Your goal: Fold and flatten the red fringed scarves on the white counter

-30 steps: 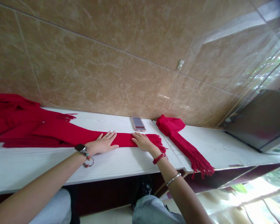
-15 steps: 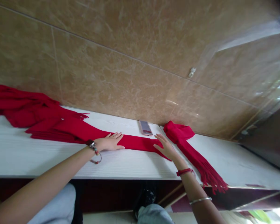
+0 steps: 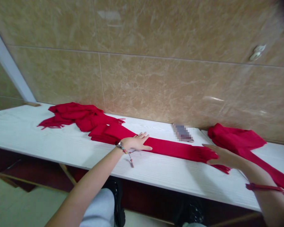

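Together, left hand (image 3: 136, 142) and right hand (image 3: 221, 156) touch one scarf (image 3: 170, 147).

I can read no text, label, brand or number from here. The phone (image 3: 182, 132) lies on the table (image 3: 61, 148), just beyond the scarf (image 3: 172, 147) and between the fingers of my left hand (image 3: 136, 142) and my right hand (image 3: 223, 156). It is blurred over, so nothing on it is legible. The wall fitting (image 3: 257, 52), far above my right fingers, is too small to show any marking.
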`<state>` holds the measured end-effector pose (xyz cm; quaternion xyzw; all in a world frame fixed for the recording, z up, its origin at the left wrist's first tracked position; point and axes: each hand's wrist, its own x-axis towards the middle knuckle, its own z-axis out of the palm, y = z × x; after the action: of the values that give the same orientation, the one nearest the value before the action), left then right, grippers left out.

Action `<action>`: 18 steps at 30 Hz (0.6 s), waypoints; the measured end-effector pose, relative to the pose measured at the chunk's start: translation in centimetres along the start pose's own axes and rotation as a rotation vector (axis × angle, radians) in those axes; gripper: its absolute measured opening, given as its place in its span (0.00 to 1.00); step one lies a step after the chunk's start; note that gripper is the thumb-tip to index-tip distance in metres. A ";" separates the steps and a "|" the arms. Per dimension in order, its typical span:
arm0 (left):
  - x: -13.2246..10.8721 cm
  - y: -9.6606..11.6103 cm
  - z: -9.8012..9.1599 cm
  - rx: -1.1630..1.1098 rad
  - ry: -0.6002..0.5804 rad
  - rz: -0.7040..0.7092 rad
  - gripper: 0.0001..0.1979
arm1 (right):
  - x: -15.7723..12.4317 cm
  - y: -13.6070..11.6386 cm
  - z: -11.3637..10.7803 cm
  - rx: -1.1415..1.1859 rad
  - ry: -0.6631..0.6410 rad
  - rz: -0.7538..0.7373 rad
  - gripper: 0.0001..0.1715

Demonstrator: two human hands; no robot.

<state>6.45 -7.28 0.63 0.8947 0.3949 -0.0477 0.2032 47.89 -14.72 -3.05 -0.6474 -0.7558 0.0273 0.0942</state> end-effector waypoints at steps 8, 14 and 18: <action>-3.6 -4.4 -3.3 0.176 -0.006 -0.212 0.50 | 6.7 -20.6 2.5 0.149 -0.047 -0.429 0.32; -5.0 -5.8 -2.3 0.266 0.030 -0.226 0.44 | 7.8 -25.3 6.3 0.120 -0.015 -0.599 0.29; -6.7 -7.4 -2.7 0.243 0.151 -0.412 0.48 | 7.4 -25.1 7.1 0.076 0.028 -0.583 0.27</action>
<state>-3.75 -6.33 2.31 0.8142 0.5743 -0.0683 0.0501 21.17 -10.93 -5.11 -0.3993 -0.9069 0.0184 0.1330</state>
